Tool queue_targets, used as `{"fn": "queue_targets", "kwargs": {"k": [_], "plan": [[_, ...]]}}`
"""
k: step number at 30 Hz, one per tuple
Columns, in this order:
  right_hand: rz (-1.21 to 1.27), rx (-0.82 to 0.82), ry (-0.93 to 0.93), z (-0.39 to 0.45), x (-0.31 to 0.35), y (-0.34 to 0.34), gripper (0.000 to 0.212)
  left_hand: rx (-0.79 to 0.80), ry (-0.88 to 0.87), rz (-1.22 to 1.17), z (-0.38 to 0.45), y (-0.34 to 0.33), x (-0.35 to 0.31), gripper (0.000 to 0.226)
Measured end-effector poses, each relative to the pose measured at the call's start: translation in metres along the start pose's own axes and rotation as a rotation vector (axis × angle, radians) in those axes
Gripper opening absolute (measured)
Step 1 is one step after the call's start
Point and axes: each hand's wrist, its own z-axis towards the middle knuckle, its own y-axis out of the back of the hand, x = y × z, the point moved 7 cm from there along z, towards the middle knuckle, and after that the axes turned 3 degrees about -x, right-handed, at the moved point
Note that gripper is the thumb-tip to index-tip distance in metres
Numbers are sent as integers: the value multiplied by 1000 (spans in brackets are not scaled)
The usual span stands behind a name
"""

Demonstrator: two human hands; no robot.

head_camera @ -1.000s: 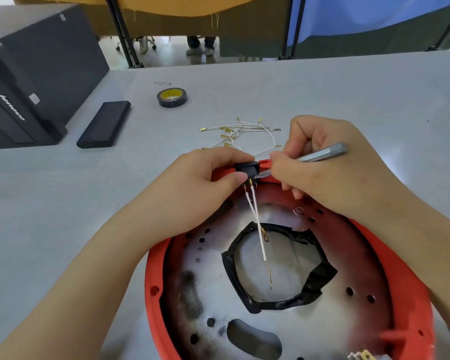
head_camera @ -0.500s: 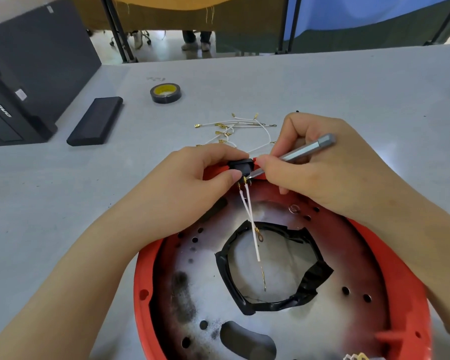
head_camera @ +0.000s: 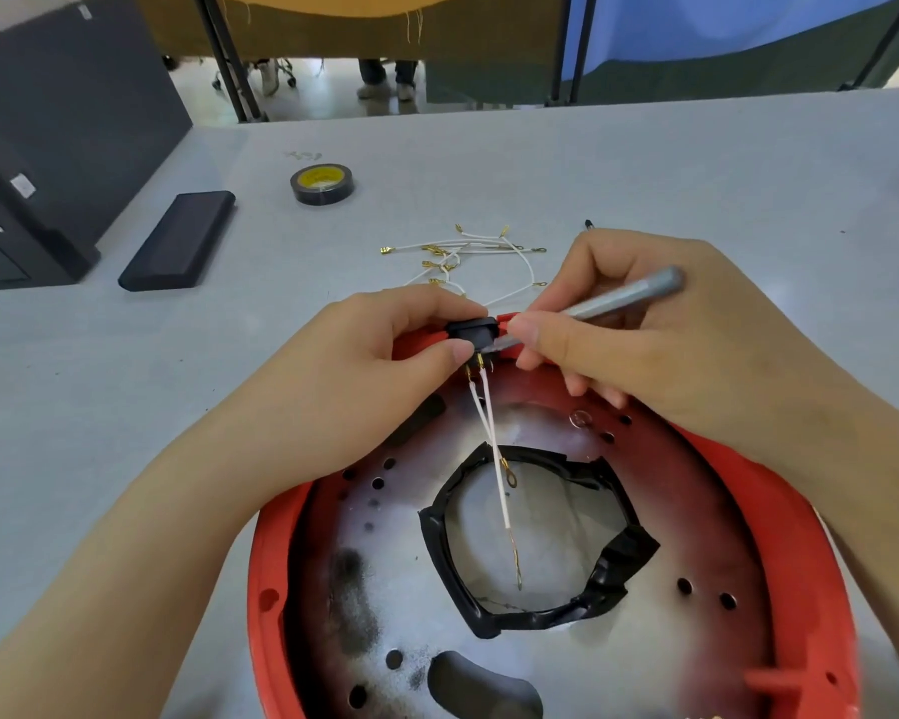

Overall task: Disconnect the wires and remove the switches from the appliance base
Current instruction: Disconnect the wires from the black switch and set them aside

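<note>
The black switch (head_camera: 472,329) is pinched between thumb and forefinger of the left hand (head_camera: 385,376), right at the far rim of the red appliance base (head_camera: 738,474). A grey metal tool (head_camera: 618,298) is gripped pen-fashion by the right hand (head_camera: 639,345), its tip pressed in against the switch body, just beside the left thumb. Compared with a second ago, very little has shifted: the same pinch, the same tool angle, the tip perhaps worked a touch closer under the switch housing. Steady prying is suggested by that, with the switch judged not yet freed from its slot in the rim (whether a retaining clip has given way cannot be seen).

Two white wires (head_camera: 494,443) are seen hanging from the gold terminals under the switch, their free ends dangling over the tape-edged opening (head_camera: 613,568) in the base. So this pair remains to be pulled off. A loose bundle of removed wires (head_camera: 468,256) is lying on the grey table (head_camera: 125,407) beyond the hands, near a roll of black tape (head_camera: 323,185), so part of the job is judged already done. Care will be called for as the clip lets go: a slip of the tip toward the left thumb is the risk.
</note>
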Motion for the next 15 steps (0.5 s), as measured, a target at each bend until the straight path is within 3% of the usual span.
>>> {"fn": "queue_targets", "kwargs": {"k": [10,15], "plan": [[-25,35,-39,1,-5,0,5,-14,16,12,1,1,2,26],[-45,22,14,0,-3,-1,11,-20,11,18,1,1,1,26]]}}
